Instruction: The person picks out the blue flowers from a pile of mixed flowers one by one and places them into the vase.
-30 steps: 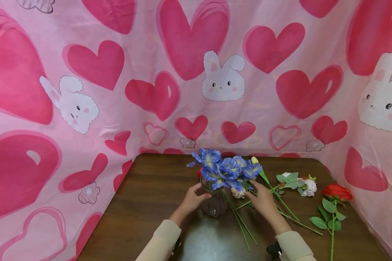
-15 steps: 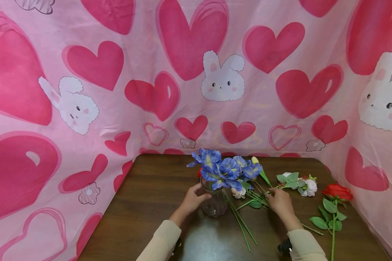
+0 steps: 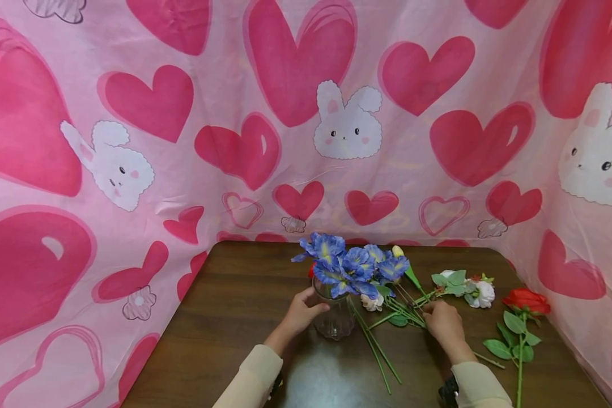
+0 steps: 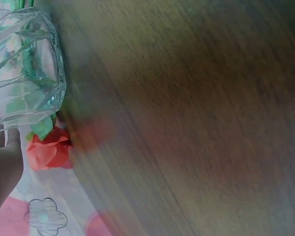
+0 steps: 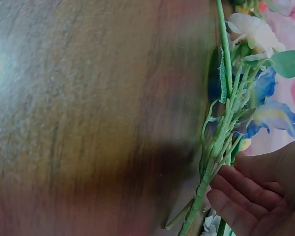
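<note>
My left hand [image 3: 302, 311] grips the side of a clear glass vase [image 3: 335, 322], thumb in front near the rim. The vase stands upright on the table. Blue irises [image 3: 357, 263] spread over and beside its mouth, partly hiding it. A red flower [image 4: 48, 150] shows behind the vase. My right hand [image 3: 445, 324] is at a bundle of green flower stems [image 5: 219, 140], with curled fingertips and thumb pinching at the stems. A pale rose [image 3: 372, 301] lies at the far end of these stems, under the irises.
A yellow bud [image 3: 398, 251] lies behind the stems. White roses [image 3: 483, 294] with leaves are at the back right, and a long-stemmed red rose [image 3: 526, 300] lies at the right table edge. Loose stems [image 3: 379, 351] point toward the front. A pink heart-patterned cloth [image 3: 413, 170] hangs behind the table.
My right hand has moved right and toward me, from beside the irises to the stems, its fingers now drawn in at them. The left hand and the vase have stayed put.
</note>
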Motion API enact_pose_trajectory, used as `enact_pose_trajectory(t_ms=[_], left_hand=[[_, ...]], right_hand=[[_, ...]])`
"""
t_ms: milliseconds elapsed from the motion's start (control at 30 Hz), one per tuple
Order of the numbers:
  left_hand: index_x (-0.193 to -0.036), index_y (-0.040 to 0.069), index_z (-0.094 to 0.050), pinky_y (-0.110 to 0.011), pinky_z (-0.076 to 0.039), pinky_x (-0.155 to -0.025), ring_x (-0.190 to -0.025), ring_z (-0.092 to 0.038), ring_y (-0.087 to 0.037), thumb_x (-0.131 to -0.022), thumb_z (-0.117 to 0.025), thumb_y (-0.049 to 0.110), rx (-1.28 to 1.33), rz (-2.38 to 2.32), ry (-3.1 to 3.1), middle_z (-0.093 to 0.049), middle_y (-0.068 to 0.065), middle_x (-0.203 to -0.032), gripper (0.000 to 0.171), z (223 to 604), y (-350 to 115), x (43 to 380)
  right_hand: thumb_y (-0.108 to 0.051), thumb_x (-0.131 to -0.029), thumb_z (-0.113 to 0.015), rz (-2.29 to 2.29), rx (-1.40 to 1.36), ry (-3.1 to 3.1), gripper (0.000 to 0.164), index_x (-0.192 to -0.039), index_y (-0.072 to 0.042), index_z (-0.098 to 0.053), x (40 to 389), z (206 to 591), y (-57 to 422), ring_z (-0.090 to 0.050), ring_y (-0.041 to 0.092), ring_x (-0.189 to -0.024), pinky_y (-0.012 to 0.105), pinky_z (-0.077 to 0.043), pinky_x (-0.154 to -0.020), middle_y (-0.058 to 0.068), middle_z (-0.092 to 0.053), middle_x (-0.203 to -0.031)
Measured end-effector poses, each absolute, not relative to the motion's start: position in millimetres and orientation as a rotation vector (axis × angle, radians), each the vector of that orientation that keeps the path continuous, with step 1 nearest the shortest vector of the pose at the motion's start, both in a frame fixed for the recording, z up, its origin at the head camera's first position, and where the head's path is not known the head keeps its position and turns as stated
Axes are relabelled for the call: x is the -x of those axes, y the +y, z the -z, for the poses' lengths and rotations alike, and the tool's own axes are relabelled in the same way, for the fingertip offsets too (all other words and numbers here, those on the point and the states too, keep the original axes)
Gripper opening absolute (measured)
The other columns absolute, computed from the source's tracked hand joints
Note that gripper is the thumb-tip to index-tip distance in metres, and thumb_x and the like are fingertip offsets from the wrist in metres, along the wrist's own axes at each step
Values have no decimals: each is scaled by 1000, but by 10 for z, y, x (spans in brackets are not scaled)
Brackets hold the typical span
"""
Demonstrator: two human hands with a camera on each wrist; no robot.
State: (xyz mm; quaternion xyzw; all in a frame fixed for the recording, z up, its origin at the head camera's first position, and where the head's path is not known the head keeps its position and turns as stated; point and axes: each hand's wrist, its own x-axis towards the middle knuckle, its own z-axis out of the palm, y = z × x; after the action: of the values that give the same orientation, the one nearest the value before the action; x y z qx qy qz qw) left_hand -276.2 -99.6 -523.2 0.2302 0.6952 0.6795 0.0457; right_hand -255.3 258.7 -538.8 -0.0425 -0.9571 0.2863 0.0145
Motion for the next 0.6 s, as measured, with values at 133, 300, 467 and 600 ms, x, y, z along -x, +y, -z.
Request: enact_pose_trajectory(t_ms=[133,300,467,600], left_hand=[[-127,-12,-55,-27,-51,-83,-98,-62,-12,-86,-71,2,-695,-2081,2114,-62,-27,-118,46,5248,-993,2770],[-126,-12,-56,-29,-52,-83,-97,-62,-14,-86,-72,2,-717,-2080,2131,-63,-26,-116,44,5252,-995,2767],[-127,-10,-57,-30,-52,-83,-100,-63,-21,-87,-72,4,-742,-2080,2138,-64,-24,-116,45,5259,-997,2771],[-127,-10,-57,-28,-52,-82,-100,-63,-23,-86,-72,4,-727,-2079,2133,-64,-24,-116,46,5253,-996,2771]], right_hand=[[0,-89,-61,-865,129,-2983,19,-103,9,-69,2545,5400,2586,-62,45,-83,54,-51,-66,29,-66,-99],[2,-87,-60,-820,124,-2994,18,-100,9,-70,2551,5437,2593,-63,44,-79,55,-51,-65,28,-67,-94],[4,-86,-60,-771,138,-3015,18,-99,7,-71,2565,5454,2595,-63,43,-76,54,-51,-63,27,-67,-91],[6,-84,-59,-758,144,-3024,19,-98,5,-73,2566,5469,2600,-63,42,-74,53,-51,-61,26,-68,-90]])
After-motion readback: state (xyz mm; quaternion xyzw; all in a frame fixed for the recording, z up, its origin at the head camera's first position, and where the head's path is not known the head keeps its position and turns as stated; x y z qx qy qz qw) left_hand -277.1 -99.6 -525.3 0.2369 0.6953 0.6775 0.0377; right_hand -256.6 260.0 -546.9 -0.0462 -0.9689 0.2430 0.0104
